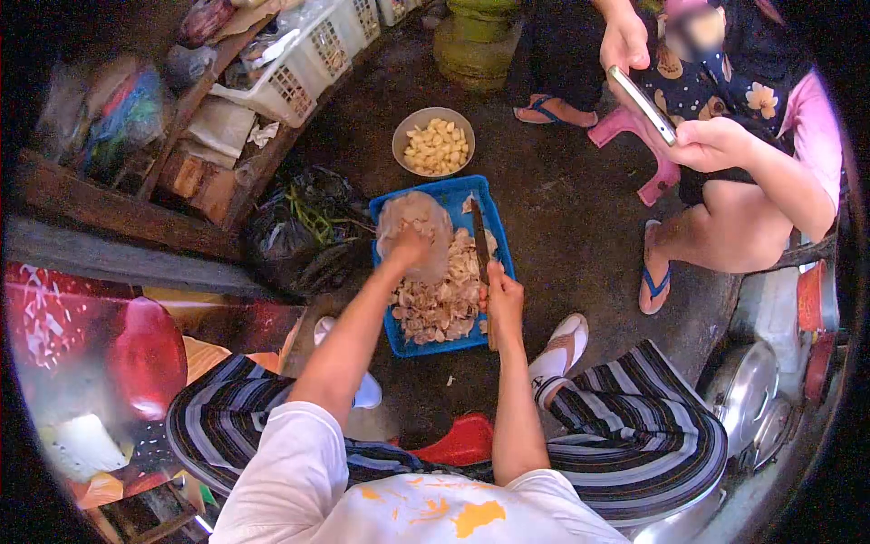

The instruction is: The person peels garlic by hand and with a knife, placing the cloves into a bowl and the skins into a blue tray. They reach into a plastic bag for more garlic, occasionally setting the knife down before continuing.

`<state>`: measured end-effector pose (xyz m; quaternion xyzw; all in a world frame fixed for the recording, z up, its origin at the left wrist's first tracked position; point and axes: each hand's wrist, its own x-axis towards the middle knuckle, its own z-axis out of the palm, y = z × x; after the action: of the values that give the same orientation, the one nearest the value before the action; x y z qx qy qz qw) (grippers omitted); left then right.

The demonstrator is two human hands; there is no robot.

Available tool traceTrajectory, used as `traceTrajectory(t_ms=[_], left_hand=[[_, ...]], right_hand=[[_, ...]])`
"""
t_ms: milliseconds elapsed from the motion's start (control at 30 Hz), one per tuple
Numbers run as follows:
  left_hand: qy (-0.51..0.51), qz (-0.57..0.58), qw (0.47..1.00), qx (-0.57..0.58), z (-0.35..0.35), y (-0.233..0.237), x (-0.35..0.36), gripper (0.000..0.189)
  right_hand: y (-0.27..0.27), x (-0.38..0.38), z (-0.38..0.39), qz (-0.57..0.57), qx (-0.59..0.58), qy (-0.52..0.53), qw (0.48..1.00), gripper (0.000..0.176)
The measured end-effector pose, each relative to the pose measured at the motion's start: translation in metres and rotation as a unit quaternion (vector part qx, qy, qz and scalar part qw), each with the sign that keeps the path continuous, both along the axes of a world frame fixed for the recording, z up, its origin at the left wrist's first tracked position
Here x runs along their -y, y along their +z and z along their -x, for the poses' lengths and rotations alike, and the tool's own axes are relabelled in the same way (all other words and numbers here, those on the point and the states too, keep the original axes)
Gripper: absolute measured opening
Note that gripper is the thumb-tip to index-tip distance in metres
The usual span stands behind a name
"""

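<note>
My left hand (412,243) is at a clear plastic bag (439,218), which lies on the far left part of a blue tray (497,201); the fingers are blurred and partly hidden by the bag. My right hand (504,297) is closed around a knife (479,231), its blade pointing away from me along the tray's right side. Pale, papery pieces that look like garlic skins and cloves (435,313) cover the near half of the tray. Just beyond it stands a bowl (398,143) holding peeled garlic cloves (439,145).
A black plastic bag (313,213) with green stalks sits left of the tray. White crates (294,91) line a wooden shelf at upper left. A green gas cylinder (471,50) stands behind. At right, another person holds a phone (643,107); metal pots (748,385) are lower right.
</note>
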<state>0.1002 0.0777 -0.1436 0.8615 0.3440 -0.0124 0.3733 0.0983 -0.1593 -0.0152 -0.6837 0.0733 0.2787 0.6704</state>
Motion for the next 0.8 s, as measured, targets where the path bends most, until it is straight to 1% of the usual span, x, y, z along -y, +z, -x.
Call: traceTrajectory(t_ms=[33,67,133,200,267,300,333,367,400,433,467,500,567,600,633,667,700,733,800], left_hand=[[-0.002,-0.007,1.000,-0.008,0.013,0.002,0.018,0.037],[-0.043,0.093,0.992,-0.073,0.024,0.053,0.035,0.039],[-0.056,0.100,0.986,0.121,0.039,0.056,0.072,0.038],[-0.107,0.139,0.973,0.147,0.037,0.052,0.094,0.038],[-0.126,0.148,0.972,0.132,0.038,0.052,0.096,0.039],[-0.122,0.138,0.977,0.104,0.038,0.077,0.097,0.039],[-0.119,0.129,0.982,0.075,0.036,0.085,0.096,0.040],[-0.080,0.025,0.981,0.173,0.032,0.086,0.095,0.038],[-0.038,-0.079,0.960,0.266,0.029,0.075,0.091,0.035],[0.006,-0.181,0.918,0.353,0.026,0.062,0.085,0.033],[0.088,-0.059,0.932,0.347,0.020,0.049,0.075,0.030],[0.170,0.064,0.926,0.332,0.013,0.036,0.061,0.026],[0.203,0.126,0.933,0.270,0.009,0.029,0.043,0.022],[0.157,0.066,0.959,0.228,0.010,0.028,0.035,0.022],[0.108,0.006,0.977,0.185,0.010,0.028,0.027,0.021],[0.058,-0.053,0.987,0.141,0.009,0.027,0.021,0.021],[0.007,-0.112,0.989,0.096,0.010,0.026,0.018,0.021],[-0.044,-0.169,0.983,0.051,0.010,0.025,0.016,0.021],[-0.113,-0.281,0.953,-0.005,0.017,0.022,0.017,0.024]], right_hand=[[0.002,-0.001,0.000,0.009,-0.003,0.001,1.000,0.043],[0.007,-0.003,0.000,0.019,-0.004,0.002,1.000,0.043],[0.007,-0.001,0.000,0.028,-0.002,0.004,1.000,0.042],[0.002,0.000,0.001,0.024,0.007,0.011,1.000,0.041],[-0.002,-0.001,0.002,0.011,0.006,0.011,1.000,0.041],[-0.003,-0.001,0.001,0.004,0.006,0.009,1.000,0.041],[-0.001,-0.001,0.000,0.009,0.009,0.008,1.000,0.041],[0.001,-0.002,0.000,0.016,0.010,0.005,1.000,0.042],[0.003,-0.002,0.001,0.022,0.011,0.004,1.000,0.042],[0.001,-0.001,0.000,0.024,0.010,0.002,1.000,0.042],[-0.001,-0.001,0.000,0.026,0.009,0.002,1.000,0.043],[-0.003,-0.001,0.000,0.028,0.008,0.002,1.000,0.043],[-0.008,-0.001,0.000,0.032,0.008,0.000,0.999,0.044],[-0.011,0.000,-0.001,0.034,0.009,0.000,0.999,0.045],[-0.012,-0.001,-0.001,0.024,0.007,-0.001,1.000,0.041],[-0.013,-0.001,-0.001,0.014,0.006,-0.003,1.000,0.038],[-0.013,-0.001,-0.001,0.006,0.004,-0.004,1.000,0.036],[-0.012,-0.001,0.000,0.020,0.008,-0.002,1.000,0.036],[-0.012,-0.001,0.000,0.047,0.014,0.004,0.999,0.036]])
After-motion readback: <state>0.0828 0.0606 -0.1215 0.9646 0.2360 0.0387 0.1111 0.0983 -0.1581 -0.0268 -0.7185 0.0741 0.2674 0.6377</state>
